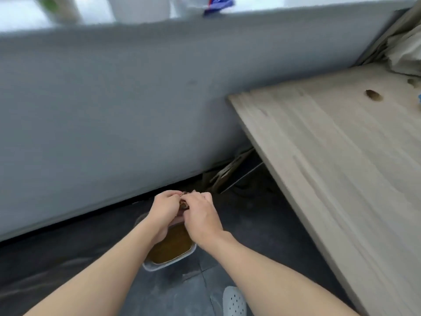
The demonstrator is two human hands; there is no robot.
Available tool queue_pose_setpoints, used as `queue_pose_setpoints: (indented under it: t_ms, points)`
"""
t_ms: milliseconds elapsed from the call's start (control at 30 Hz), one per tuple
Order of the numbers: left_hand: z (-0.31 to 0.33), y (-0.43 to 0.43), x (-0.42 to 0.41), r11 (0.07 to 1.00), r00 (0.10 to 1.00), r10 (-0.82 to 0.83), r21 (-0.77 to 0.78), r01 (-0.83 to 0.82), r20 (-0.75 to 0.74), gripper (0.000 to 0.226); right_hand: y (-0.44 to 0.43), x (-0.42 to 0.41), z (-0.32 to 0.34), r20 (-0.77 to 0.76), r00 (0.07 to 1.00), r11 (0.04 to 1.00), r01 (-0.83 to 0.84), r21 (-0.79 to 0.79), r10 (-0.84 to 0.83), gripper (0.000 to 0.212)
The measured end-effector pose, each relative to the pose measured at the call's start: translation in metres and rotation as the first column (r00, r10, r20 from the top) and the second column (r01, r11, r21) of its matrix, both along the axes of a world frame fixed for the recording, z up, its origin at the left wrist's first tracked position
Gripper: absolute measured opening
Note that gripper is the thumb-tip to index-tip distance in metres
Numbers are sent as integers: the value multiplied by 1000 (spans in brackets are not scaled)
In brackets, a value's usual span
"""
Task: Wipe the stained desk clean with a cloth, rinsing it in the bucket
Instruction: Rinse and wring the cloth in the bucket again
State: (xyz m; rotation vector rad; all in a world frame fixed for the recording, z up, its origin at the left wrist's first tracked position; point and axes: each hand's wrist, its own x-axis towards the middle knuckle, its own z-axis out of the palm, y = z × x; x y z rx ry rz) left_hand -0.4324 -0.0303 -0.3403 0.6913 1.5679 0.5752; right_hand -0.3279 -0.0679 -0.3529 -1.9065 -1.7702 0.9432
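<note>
Left hand [165, 205]: directly above the bucket, fingers curled tight round one end of the cloth. Not open at all.
Right hand [200, 213]: also above the bucket, touching the left hand, fingers curled over the other end of the cloth.
Cloth [183, 204]: dark, brownish wad, bunched between the two hands above the bucket. Only a small part shows; the rest is hidden in the grips.
Bucket [159, 267]: small pale container on the floor, holding murky brown water, partly hidden under the wrists.
Step in hand: rinsing, by my reading the wring-out over the bucket. Blur hides any drips.
Next move calls for: a firm twist to shed the dirty water, then a lift up and to the right of the bucket, back to the desk.
Desk [330, 156]: pale wood top, right of the bucket and well above it.
Stain [373, 95]: dark oval mark on the desk, far from the bucket; a fainter one sits near it. Wiping looks unfinished.
Wall [114, 110]: grey, just beyond the bucket.
Shoe [234, 302]: pale, perforated, on the near side of the bucket.
</note>
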Motion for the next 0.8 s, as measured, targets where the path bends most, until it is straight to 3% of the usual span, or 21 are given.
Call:
queue_pose_setpoints:
  t_ms: [200, 400, 600, 700, 800]
  points:
    - [-139, -22, -76, 967, 970, 241, -94, -236, 44, 24, 5, -63, -136, -54, 985, 975, -171, -140, 165, 37]
    - [-279, -44, -127, 944, 946, 324, -78, -322, 21, 25, 1, -99, -283, -57, 956, 934, -293, -205, 288, 36]
    - [-408, -38, -134, 974, 971, 219, -40, -224, -92, 32, 21, -107, -424, 135, 854, 859, -474, -191, 502, 34]
    - [-460, -23, -125, 994, 969, 103, -3, -107, -226, 46, 38, -105, -469, 237, 765, 801, -570, -182, 598, 39]
    - [-495, -9, -118, 995, 935, 90, 1, -96, -342, 43, 53, -104, -497, 292, 697, 756, -609, -240, 655, 49]
